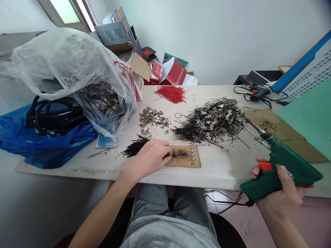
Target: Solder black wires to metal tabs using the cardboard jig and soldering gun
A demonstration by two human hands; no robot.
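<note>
My right hand is wrapped round the grip of a green soldering gun with an orange trigger. The gun's metal tip points left, close to a large pile of black wires and small metal pieces. My left hand rests over the left end of a corrugated cardboard piece, fingers curled together; what they pinch is hidden. Small metal tabs line the cardboard's right edge, and dark scorch marks cover its middle. A bundle of black wires lies beside my left hand.
Loose metal tabs and red wires lie farther back on the white table. At left stand a clear plastic bag and a blue bag. Brown cardboard and a black corded tool lie at right.
</note>
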